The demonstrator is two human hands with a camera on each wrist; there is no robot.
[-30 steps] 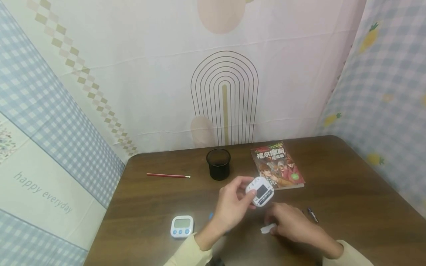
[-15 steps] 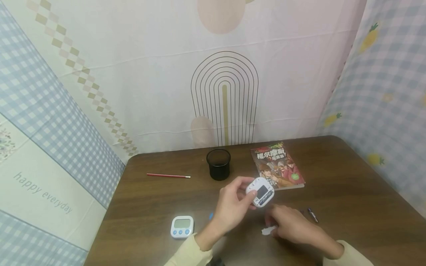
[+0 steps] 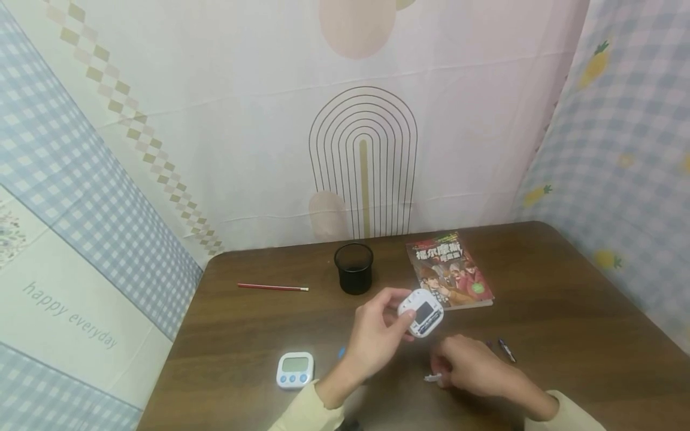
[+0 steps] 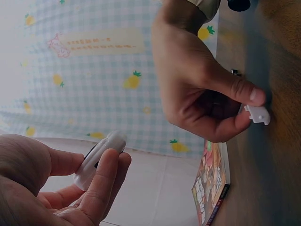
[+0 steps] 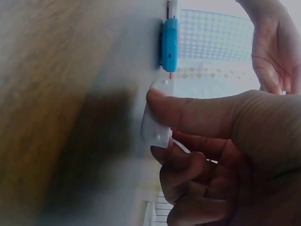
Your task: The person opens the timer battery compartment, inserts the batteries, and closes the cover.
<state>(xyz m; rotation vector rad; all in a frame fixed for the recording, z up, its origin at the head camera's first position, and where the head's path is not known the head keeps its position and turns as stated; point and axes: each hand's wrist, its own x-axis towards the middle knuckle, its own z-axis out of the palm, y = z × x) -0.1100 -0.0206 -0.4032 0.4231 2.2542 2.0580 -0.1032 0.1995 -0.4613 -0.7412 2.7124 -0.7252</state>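
Note:
My left hand (image 3: pixel 377 326) holds up a white digital timer (image 3: pixel 427 304), its back turned to the head camera and its battery slot uncovered. In the left wrist view the timer (image 4: pixel 96 160) shows edge-on between thumb and fingers. Lower and to the right, my right hand (image 3: pixel 471 365) pinches a small white battery cover (image 5: pixel 157 117) between thumb and finger, just above the table. Small tabs show along the edge of the cover (image 4: pixel 257 114). A second white timer (image 3: pixel 294 370) with blue buttons lies face up left of my left forearm.
A small dark-and-silver cylinder, like a battery (image 3: pixel 507 350), lies right of my right hand. Behind the hands are a book (image 3: pixel 453 269) and a black cup (image 3: pixel 354 278). A red pencil (image 3: pixel 272 287) lies at left. My left wrist partly hides a blue object (image 3: pixel 341 352).
The battery cover has tilted in my right hand and now shows narrower in the head view. My left hand and its timer stay almost still.

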